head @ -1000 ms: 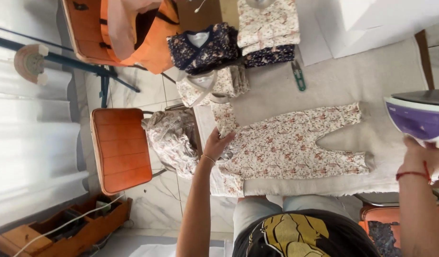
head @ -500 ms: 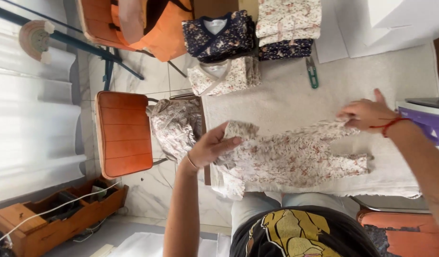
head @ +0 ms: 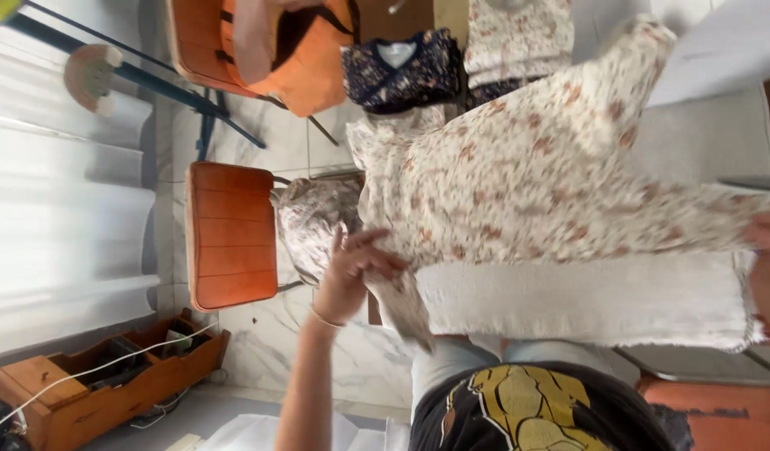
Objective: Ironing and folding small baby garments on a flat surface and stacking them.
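The floral garment (head: 535,175) is lifted over the ironing board (head: 585,301), its long axis running between both hands; left hand (head: 351,271) pinches one end, right hand (head: 769,250) grips the opposite end at the board's far edge

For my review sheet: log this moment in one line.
left hand grips floral garment | right hand grips other end | above ironing board

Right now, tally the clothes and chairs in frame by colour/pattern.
Cream floral garment held up by the left hand and right hand: 1
Cream floral garment draped beside the orange chair: 1
Cream floral garments folded at the top: 1 stack, count unclear
Dark navy floral garments, folded: 1
Orange chairs: 2
Total: 6
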